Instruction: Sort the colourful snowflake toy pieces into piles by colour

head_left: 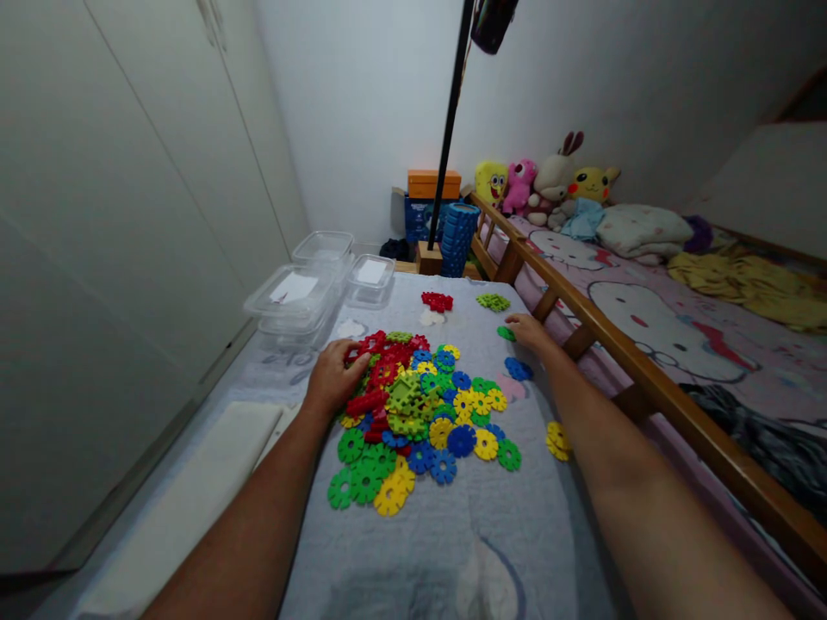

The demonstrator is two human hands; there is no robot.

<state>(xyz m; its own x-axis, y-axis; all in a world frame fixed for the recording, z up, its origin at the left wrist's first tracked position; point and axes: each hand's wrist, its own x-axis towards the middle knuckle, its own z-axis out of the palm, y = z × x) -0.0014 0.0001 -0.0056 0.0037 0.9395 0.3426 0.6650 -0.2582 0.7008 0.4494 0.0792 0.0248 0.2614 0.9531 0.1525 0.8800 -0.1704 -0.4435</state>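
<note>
My left hand (334, 375) rests on the left edge of a mixed heap of plastic notched discs. Its thumb and fingers are apart, touching red pieces (381, 353). Lime square pieces (407, 400) lie on top of the heap, with yellow discs (486, 443), blue discs (461, 440) and green discs (366, 479) around them. My right hand (528, 331) is at the table's right side, its fingers closed at a green disc (506, 333); part of the grip is hidden. Near it lie a lime group (493, 302), blue discs (518, 368) and yellow discs (558, 441).
Small red pieces (438, 301) lie at the far end of the cloth-covered table (426, 560). Clear plastic boxes (294, 301) stand at the back left. A wooden bed rail (581, 319) runs along the right. Behind the table are a black pole (448, 129) and a blue roller (459, 241).
</note>
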